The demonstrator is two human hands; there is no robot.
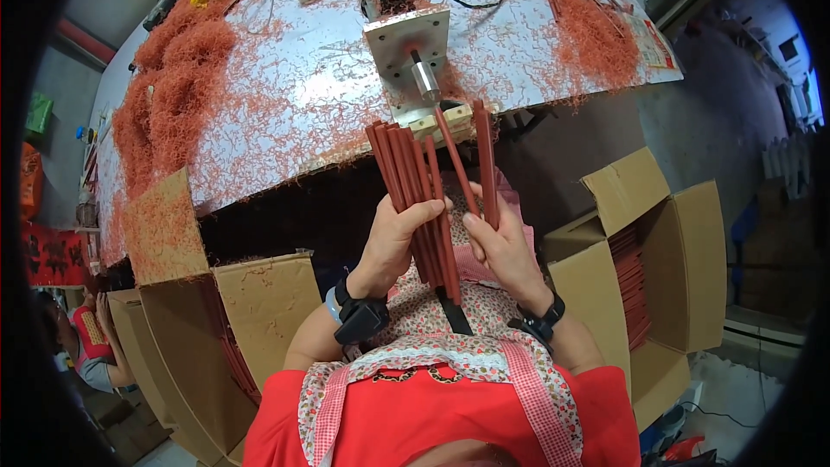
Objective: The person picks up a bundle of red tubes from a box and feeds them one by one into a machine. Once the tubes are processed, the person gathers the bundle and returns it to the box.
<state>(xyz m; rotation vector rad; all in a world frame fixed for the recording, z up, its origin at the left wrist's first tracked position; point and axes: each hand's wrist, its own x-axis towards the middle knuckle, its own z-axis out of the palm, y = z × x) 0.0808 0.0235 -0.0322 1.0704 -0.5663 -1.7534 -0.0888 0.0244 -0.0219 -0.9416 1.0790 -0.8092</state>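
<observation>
red shirt (415,415) foremost, the left grip (399,240) curls closed round a stick bundle (399,169) and the right grip (503,246) pinches several rods (486,160).

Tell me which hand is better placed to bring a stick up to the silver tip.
Probably the right hand: it holds fewer sticks, and its tilted stick points toward the silver tip. The left hand is filled with a larger bundle.

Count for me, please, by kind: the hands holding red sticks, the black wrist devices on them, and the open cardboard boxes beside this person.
Hands holding red sticks: 2
Black wrist devices: 2
Open cardboard boxes: 2
Total: 6
</observation>
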